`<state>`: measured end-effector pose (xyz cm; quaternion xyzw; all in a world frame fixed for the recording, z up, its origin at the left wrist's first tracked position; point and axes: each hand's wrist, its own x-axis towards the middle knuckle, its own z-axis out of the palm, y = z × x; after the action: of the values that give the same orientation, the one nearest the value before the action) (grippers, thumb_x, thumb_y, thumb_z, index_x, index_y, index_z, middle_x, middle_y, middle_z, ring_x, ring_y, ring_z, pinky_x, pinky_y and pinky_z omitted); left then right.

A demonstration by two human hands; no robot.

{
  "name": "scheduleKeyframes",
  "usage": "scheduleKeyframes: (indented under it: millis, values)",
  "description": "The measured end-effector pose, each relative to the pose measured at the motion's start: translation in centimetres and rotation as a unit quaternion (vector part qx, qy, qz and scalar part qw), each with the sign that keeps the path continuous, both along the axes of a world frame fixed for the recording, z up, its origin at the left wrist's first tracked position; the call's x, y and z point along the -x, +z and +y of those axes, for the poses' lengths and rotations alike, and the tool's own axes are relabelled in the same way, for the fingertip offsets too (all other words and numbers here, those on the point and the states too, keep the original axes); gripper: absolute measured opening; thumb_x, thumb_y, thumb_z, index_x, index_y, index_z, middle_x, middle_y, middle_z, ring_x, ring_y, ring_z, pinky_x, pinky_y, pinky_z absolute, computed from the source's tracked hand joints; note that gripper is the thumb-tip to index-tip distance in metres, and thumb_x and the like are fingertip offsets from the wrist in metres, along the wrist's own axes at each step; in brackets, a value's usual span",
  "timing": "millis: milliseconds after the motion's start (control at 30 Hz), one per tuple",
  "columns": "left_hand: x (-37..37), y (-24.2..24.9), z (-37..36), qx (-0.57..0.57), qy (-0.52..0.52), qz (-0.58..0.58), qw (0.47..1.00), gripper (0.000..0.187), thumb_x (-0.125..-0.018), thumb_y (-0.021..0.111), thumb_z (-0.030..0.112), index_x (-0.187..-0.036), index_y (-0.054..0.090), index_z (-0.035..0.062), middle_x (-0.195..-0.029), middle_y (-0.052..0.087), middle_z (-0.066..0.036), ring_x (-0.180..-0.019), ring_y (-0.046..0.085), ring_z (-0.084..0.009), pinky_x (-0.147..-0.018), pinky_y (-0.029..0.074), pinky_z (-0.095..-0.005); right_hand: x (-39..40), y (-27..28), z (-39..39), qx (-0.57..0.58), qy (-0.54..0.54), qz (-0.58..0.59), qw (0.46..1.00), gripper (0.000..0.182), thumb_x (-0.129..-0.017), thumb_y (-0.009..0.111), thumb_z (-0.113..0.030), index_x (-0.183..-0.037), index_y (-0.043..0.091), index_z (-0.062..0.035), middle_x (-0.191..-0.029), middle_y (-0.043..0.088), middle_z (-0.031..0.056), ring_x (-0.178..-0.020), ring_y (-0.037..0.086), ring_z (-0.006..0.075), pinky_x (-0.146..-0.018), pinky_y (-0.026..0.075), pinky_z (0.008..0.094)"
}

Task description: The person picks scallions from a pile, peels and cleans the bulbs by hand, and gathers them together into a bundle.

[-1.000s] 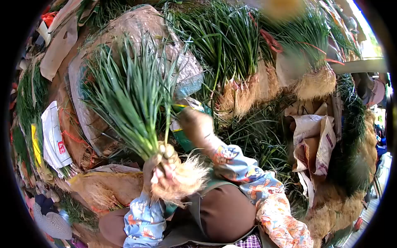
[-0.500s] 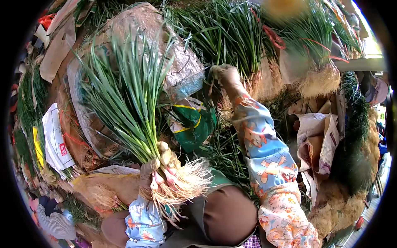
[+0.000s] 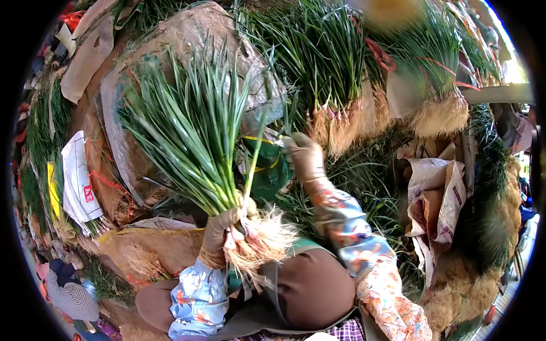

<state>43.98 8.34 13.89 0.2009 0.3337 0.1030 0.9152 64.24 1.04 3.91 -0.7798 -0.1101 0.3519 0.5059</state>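
Observation:
My left hand (image 3: 219,230), in a worn glove, is wrapped round the stalks of a thick bunch of green garlic (image 3: 187,131), just above its pinkish bulbs and pale roots (image 3: 259,238). The leaves fan upward and to the left. One stalk (image 3: 257,150) stands a little apart on the bunch's right side. My right hand (image 3: 306,158), gloved too, is to the right of the bunch with its fingers curled together; what they hold, if anything, I cannot make out. A green plastic bag (image 3: 268,179) lies between the bunch and this hand.
More green garlic (image 3: 318,62) lies at the back with its roots toward me, and a tied bundle (image 3: 438,108) is at the right. Brown paper bags (image 3: 435,196) are on the right. A plastic-covered mound (image 3: 193,28) rises behind the bunch. A person's striped hat (image 3: 74,298) shows lower left.
My right hand has drawn back from the garlic pile, down toward me. My left hand and its bunch have shifted slightly right, and a separate stalk now shows at the bunch's right side.

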Motion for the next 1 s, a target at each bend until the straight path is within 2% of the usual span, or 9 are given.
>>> scheduleKeyframes:
  millis: [67,133,200,267,300,433,633,867,1000]
  values:
    - [-0.3,0.7,0.2,0.008,0.006,0.036,0.999,0.033,-0.074,0.066,0.022,-0.092,0.05,-0.0002,-0.082,0.055,-0.011,-0.065,0.059,-0.0167,-0.057,0.05,-0.0262,-0.5,0.1,-2.4,0.251,0.358,-0.138,0.889,0.014,-0.081,0.053,-0.02,-0.078,0.058,-0.0067,-0.061,0.053,0.0029,-0.052,0.05,0.0155,-0.046,0.043,0.0282]
    - [0.1,-0.4,0.3,0.056,0.004,0.06,0.997,0.033,-0.076,0.063,0.021,-0.095,0.05,-0.0021,-0.077,0.058,-0.013,-0.061,0.06,-0.0197,-0.055,0.051,-0.0279,0.9,2.4,-4.0,0.238,0.786,-0.037,0.57,0.018,-0.08,0.05,-0.016,-0.085,0.059,-0.0012,-0.076,0.061,0.0091,-0.068,0.06,0.0249,-0.056,0.05,0.0355]
    - [0.1,-1.1,0.5,0.071,-0.022,0.05,0.996,0.034,-0.077,0.063,0.022,-0.096,0.05,-0.0029,-0.074,0.058,-0.014,-0.058,0.06,-0.0208,-0.052,0.051,-0.0282,2.3,2.0,-6.4,0.085,0.801,-0.169,0.568,0.025,-0.084,0.05,-0.026,-0.09,0.061,-0.0041,-0.075,0.06,0.0095,-0.069,0.059,0.0207,-0.055,0.048,0.0331]
    - [-0.3,-1.4,-0.2,0.081,-0.016,0.06,0.995,0.038,-0.077,0.063,0.023,-0.099,0.05,-0.0045,-0.065,0.058,-0.016,-0.05,0.059,-0.0229,-0.045,0.051,-0.0284,0.4,4.1,-4.3,0.09,0.577,-0.035,0.811,0.028,-0.088,0.047,-0.031,-0.094,0.061,-0.007,-0.068,0.057,0.005,-0.056,0.052,0.0132,-0.049,0.043,0.0261]
    - [-0.4,-1.6,-0.2,0.081,-0.016,0.061,0.995,0.038,-0.077,0.063,0.023,-0.099,0.05,-0.0045,-0.065,0.058,-0.016,-0.05,0.059,-0.0229,-0.045,0.051,-0.0284,-0.4,6.3,-2.0,0.103,0.272,0.213,0.933,0.028,-0.09,0.044,-0.031,-0.099,0.059,-0.0089,-0.062,0.055,0.0016,-0.048,0.047,0.0079,-0.044,0.038,0.0201]
    - [-0.8,-1.1,-0.1,0.027,-0.03,0.066,0.997,0.038,-0.077,0.062,0.024,-0.1,0.05,-0.0045,-0.067,0.059,-0.015,-0.053,0.06,-0.022,-0.046,0.051,-0.028,1.5,5.3,2.4,-0.127,0.23,0.269,0.927,0.029,-0.091,0.045,-0.028,-0.103,0.058,-0.0051,-0.062,0.05,-0.0025,-0.044,0.041,0.0025,-0.04,0.033,0.0154]
    - [0.0,-2.5,-0.3,0.084,-0.019,0.052,0.995,0.037,-0.077,0.062,0.019,-0.102,0.049,-0.006,-0.087,0.058,-0.018,-0.063,0.061,-0.0221,-0.051,0.054,-0.0312,3.0,4.5,1.7,-0.13,0.13,0.411,0.893,0.024,-0.087,0.053,-0.024,-0.1,0.058,-0.0046,-0.054,0.04,-0.0066,-0.041,0.03,0.0016,-0.038,0.021,0.0146]
    - [0.7,-2.1,0.9,0.035,-0.062,0.08,0.994,0.043,-0.073,0.065,0.02,-0.106,0.048,-0.0018,-0.075,0.059,-0.021,-0.061,0.062,-0.0263,-0.047,0.055,-0.0371,2.1,7.4,1.6,-0.037,0.099,0.19,0.976,0.015,-0.083,0.06,-0.017,-0.083,0.062,-0.0026,-0.06,0.05,-0.0027,-0.049,0.042,0.0044,-0.041,0.033,0.0186]
    - [0.1,-1.3,0.3,-0.03,-0.102,0.087,0.99,0.042,-0.076,0.06,0.023,-0.105,0.048,-0.0048,-0.078,0.059,-0.021,-0.06,0.061,-0.0266,-0.047,0.054,-0.036,4.2,6.1,1.9,-0.049,0.256,-0.058,0.964,0.019,-0.081,0.06,-0.011,-0.096,0.06,0.0004,-0.083,0.06,0.0091,-0.081,0.058,0.0188,-0.074,0.046,0.0286]
